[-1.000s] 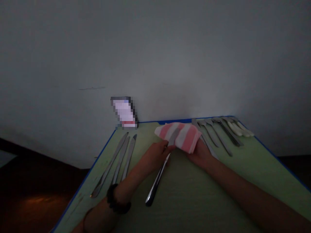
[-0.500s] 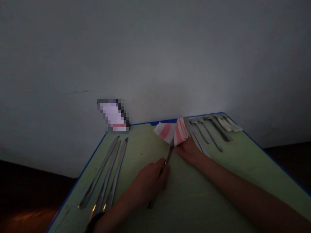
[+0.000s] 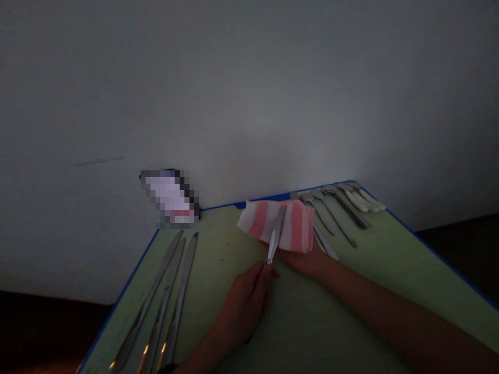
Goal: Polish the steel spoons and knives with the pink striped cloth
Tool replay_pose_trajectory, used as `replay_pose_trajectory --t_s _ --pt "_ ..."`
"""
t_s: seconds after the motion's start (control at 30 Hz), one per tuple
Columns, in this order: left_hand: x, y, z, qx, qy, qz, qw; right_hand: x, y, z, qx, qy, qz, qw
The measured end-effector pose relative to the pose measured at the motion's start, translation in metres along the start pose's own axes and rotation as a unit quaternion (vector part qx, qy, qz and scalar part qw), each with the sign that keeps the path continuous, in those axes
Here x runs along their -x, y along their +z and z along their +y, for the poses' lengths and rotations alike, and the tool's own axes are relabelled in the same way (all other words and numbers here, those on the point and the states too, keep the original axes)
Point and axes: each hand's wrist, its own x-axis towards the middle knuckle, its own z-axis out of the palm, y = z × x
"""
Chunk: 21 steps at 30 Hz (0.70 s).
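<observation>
My left hand (image 3: 245, 304) is closed round the handle of a table knife (image 3: 274, 238), whose blade points away from me. The blade rests on a pink and white striped cloth (image 3: 290, 224). My right hand (image 3: 307, 259) holds that cloth from beneath, with the cloth draped over its fingers. Both hands work over the middle of a green table (image 3: 390, 280).
Three knives (image 3: 171, 296) lie side by side at the table's left. A row of several spoons and other cutlery (image 3: 343, 205) lies at the far right. A blurred box (image 3: 169, 198) stands at the far left corner against a pale wall. Blue edging rims the table.
My left hand slid down the knife toward its handle. The cloth was folded over the blade half a second ago and now lies open again under it.
</observation>
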Motion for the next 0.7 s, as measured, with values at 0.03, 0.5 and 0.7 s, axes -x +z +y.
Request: replay_pose_trajectory --t_s 0.03,0.5,0.7 --pt "0.0 0.0 -0.001 0.008 -0.007 -0.009 1.0 0.0 0.003 0.0 -0.006 0.013 -0.006 1.0" --pt "0.003 -0.001 0.002 0.016 -0.01 -0.05 0.999 -0.008 0.019 -0.008 -0.04 0.079 0.069 0.994" --pt "0.003 0.0 -0.002 0.059 -0.027 -0.039 0.997 -0.006 0.018 -0.001 -0.019 0.087 0.081 0.993"
